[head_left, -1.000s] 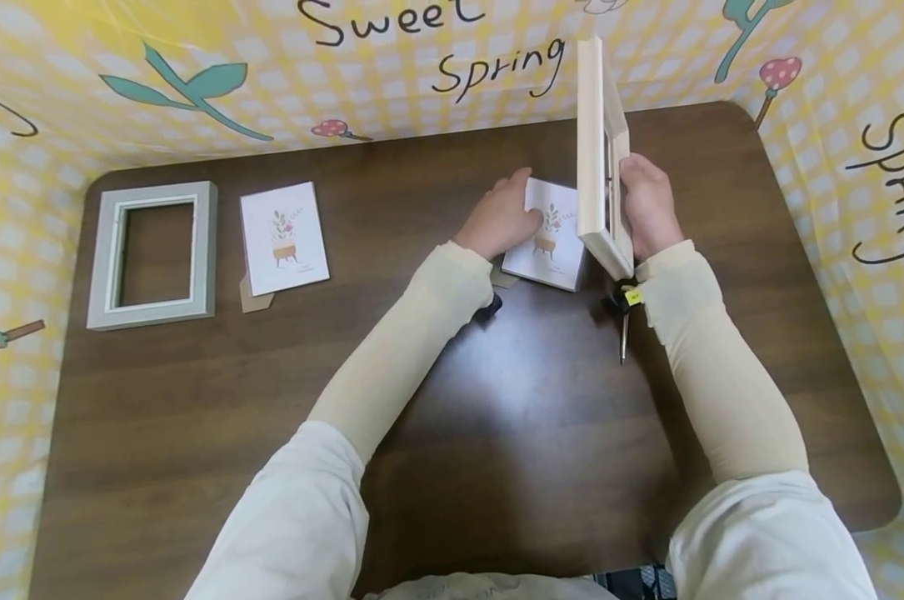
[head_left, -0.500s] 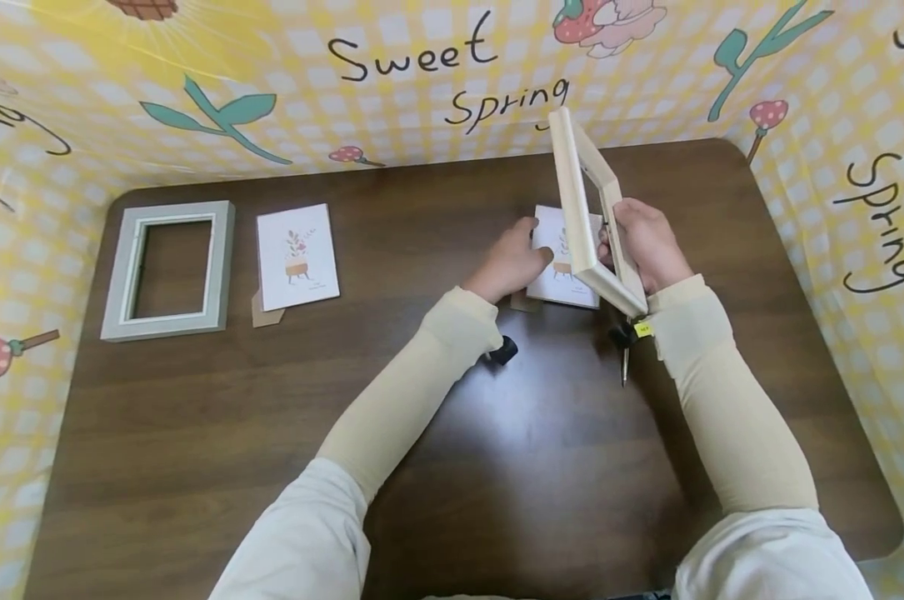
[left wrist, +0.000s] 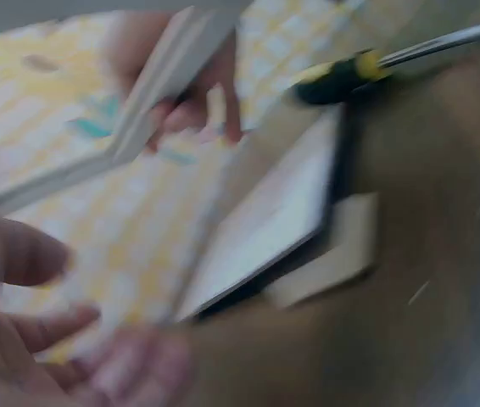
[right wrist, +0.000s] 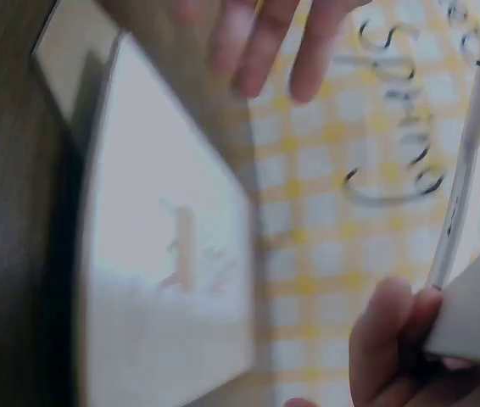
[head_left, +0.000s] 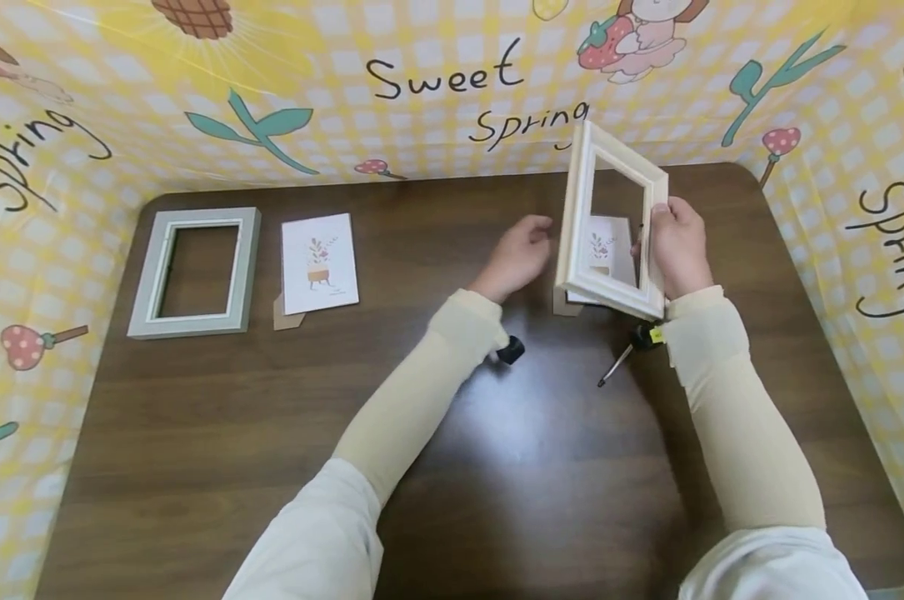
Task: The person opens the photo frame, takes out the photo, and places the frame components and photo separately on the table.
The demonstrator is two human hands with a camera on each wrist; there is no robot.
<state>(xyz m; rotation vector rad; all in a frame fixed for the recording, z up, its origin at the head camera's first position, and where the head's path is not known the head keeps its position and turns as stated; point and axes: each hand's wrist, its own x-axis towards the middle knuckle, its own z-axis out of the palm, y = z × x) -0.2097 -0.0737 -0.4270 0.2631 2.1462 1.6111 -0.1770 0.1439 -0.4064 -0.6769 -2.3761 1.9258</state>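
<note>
My right hand (head_left: pixel 680 250) grips a cream picture frame (head_left: pixel 579 208) by its right side. The frame is raised and tilted above the table, its moulded front turned partly towards me. Through its opening shows a white card with a potted-plant print (head_left: pixel 609 242), lying on the table; a brown backing piece (head_left: pixel 567 308) sticks out beneath it. Left of the frame, my left hand (head_left: pixel 515 258) hovers with loosely bent fingers and holds nothing. In the left wrist view its fingers (left wrist: pixel 36 254) are blurred and apart from the frame.
A screwdriver (head_left: pixel 615 368) with a dark and yellow handle lies near my right wrist. On the left are a grey picture frame (head_left: pixel 245 275) and a second printed card (head_left: pixel 339 279) over a brown piece (head_left: pixel 288 320). Patterned cloth (head_left: pixel 422 150) rises behind the table (head_left: pixel 422 517).
My right hand has turned the cream frame from edge-on until its front and opening show. My left hand has come away from the card. The head view has tilted upward.
</note>
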